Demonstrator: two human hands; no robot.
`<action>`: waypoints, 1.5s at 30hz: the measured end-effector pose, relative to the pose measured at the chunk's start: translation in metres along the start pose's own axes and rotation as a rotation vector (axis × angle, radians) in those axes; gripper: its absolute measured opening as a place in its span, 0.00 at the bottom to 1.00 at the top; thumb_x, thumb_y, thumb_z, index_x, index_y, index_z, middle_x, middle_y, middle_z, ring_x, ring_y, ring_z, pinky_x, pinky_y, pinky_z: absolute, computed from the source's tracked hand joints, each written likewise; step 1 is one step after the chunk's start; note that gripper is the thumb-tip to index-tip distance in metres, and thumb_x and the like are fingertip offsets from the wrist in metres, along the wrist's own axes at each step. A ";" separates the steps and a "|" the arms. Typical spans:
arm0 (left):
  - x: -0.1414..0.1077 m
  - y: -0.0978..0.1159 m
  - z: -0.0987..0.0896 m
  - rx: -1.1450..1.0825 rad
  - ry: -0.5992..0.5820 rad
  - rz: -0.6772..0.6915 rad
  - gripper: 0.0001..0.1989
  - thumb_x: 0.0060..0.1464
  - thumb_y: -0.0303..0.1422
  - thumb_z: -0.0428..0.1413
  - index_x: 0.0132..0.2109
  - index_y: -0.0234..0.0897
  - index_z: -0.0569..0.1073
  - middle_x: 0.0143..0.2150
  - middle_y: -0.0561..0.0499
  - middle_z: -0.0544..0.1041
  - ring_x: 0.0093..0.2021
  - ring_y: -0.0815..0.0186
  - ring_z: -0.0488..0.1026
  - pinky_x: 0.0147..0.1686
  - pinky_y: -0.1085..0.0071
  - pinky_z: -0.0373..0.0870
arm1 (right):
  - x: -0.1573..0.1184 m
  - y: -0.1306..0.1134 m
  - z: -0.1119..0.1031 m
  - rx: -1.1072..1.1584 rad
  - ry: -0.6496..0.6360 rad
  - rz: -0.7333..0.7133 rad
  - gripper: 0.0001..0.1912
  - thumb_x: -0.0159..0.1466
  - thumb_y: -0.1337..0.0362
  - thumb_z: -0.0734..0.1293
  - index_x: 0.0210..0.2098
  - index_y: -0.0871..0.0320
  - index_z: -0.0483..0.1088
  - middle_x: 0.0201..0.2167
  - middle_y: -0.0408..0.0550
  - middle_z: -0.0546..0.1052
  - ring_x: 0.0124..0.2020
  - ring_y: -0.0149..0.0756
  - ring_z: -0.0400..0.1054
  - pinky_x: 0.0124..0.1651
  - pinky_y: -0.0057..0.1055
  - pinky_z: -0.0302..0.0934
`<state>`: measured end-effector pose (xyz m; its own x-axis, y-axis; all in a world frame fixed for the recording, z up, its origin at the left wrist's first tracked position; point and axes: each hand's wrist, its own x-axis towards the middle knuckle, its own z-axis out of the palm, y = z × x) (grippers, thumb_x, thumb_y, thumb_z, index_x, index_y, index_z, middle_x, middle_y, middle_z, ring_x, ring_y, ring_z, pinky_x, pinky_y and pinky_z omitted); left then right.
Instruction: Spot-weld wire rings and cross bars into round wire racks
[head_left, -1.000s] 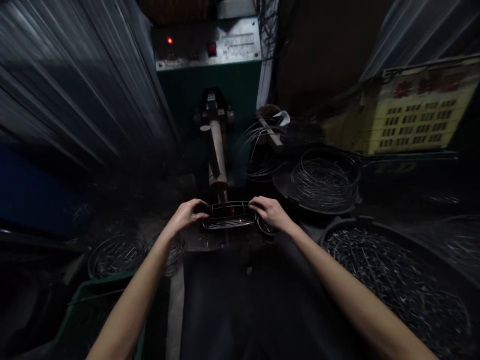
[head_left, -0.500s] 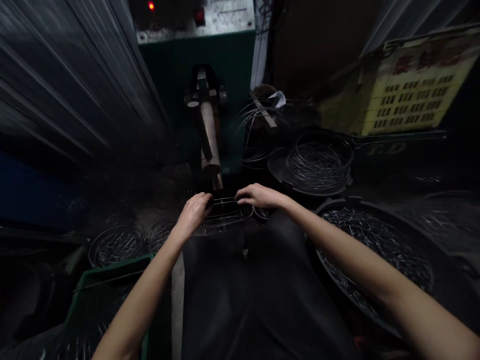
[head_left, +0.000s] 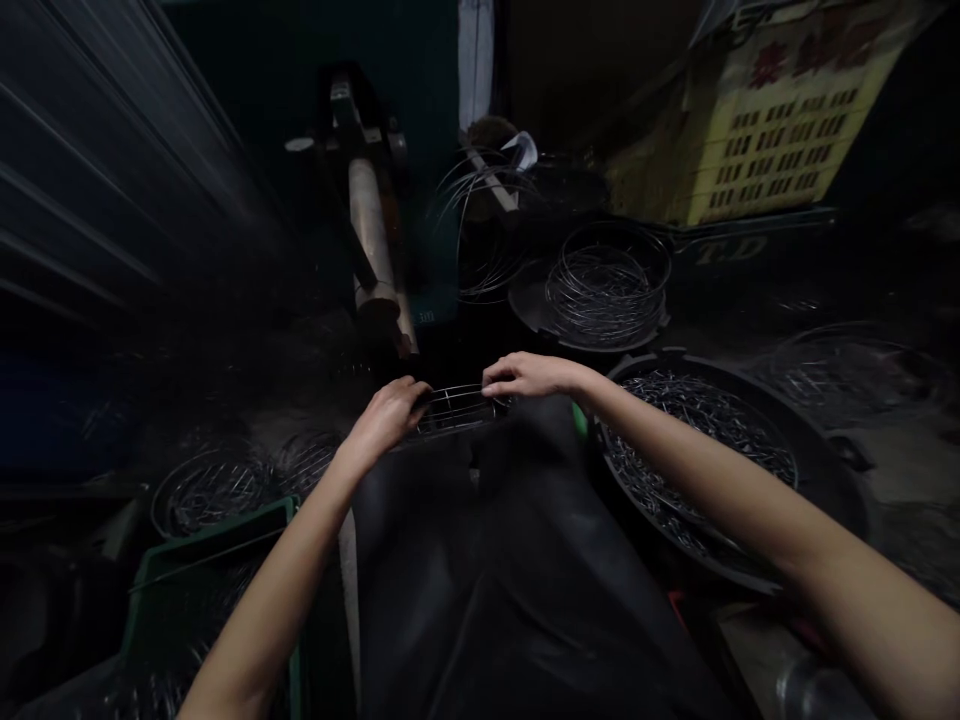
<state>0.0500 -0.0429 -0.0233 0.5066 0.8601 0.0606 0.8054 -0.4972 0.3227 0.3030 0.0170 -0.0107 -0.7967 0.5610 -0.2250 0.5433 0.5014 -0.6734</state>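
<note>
A small wire frame of thin curved rods with short cross wires spans the gap between my hands, just beyond the dark apron on my lap. My left hand is closed on its left end, the thumb side toward the middle. At the other end my right hand pinches the wire with bent fingers. Both fingertips are partly lost in shadow. Beyond the frame, a machine's pale cylindrical arm points down toward me, apart from my hands.
Short metal pieces fill a round black basin at right. Behind it lies a stack of wire rings. A yellow crate stands at the back right. At lower left are a green crate and more wire rings.
The view has shifted, so the machine sits higher and further left. Both hands still hold the wire frame, which has come nearer the apron, and the right hand is slightly higher.
</note>
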 end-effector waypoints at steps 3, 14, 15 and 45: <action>-0.001 0.001 -0.007 -0.035 -0.007 -0.017 0.10 0.56 0.30 0.51 0.45 0.35 0.70 0.37 0.48 0.71 0.37 0.65 0.70 0.40 0.70 0.66 | -0.003 0.000 -0.001 -0.086 0.063 -0.041 0.15 0.62 0.55 0.60 0.35 0.58 0.73 0.27 0.44 0.72 0.31 0.32 0.64 0.37 0.27 0.55; -0.008 -0.003 -0.021 -0.097 -0.008 -0.077 0.12 0.54 0.32 0.53 0.46 0.35 0.71 0.38 0.48 0.73 0.39 0.64 0.71 0.40 0.69 0.67 | 0.008 0.009 0.016 -0.122 0.209 -0.133 0.15 0.63 0.55 0.59 0.37 0.58 0.73 0.31 0.47 0.74 0.34 0.33 0.67 0.40 0.28 0.57; -0.009 -0.002 -0.020 -0.095 -0.007 -0.079 0.12 0.55 0.32 0.53 0.46 0.35 0.70 0.39 0.48 0.73 0.39 0.64 0.71 0.41 0.69 0.67 | 0.009 0.009 0.018 -0.113 0.228 -0.148 0.15 0.63 0.56 0.60 0.37 0.58 0.73 0.31 0.47 0.74 0.33 0.33 0.67 0.40 0.27 0.57; -0.016 -0.024 -0.024 -0.182 0.102 -0.230 0.11 0.53 0.36 0.56 0.43 0.36 0.72 0.36 0.51 0.74 0.37 0.66 0.70 0.37 0.72 0.65 | 0.047 -0.031 0.049 -0.281 0.570 -0.080 0.14 0.65 0.57 0.57 0.39 0.55 0.72 0.31 0.46 0.72 0.29 0.30 0.65 0.31 0.25 0.55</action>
<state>0.0154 -0.0422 -0.0090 0.2766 0.9592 0.0584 0.8222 -0.2677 0.5023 0.2358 -0.0050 -0.0349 -0.6138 0.7379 0.2808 0.5982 0.6667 -0.4445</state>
